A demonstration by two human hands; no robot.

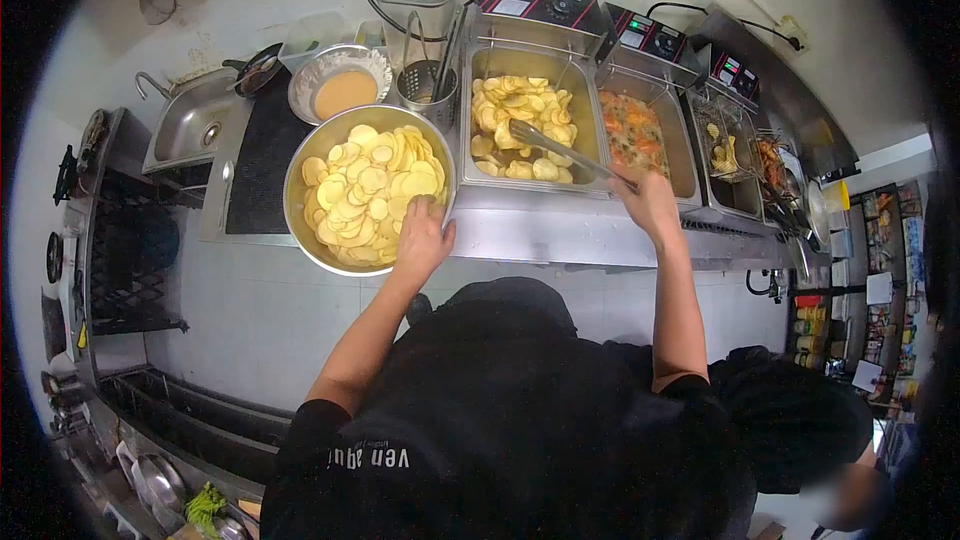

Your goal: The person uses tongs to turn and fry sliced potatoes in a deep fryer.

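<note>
My left hand (425,237) is at the right side of a large metal bowl (292,202), its fingers on thin pale-yellow slices (365,180) and its thumb apart from them. No slice shows gripped. Closed round the handle of metal tongs (570,152), my right hand (645,202) is beyond the front edge of the left fryer (465,100). The tongs' far end reaches into the pale slices (520,115) in that fryer.
Behind the big bowl are a bowl of tan batter (345,93) and a perforated steel holder (427,85). The middle fryer (635,130) holds orange pieces; another fryer (730,155) has a basket. A sink (195,125) is left. A person in black (800,420) is at lower right.
</note>
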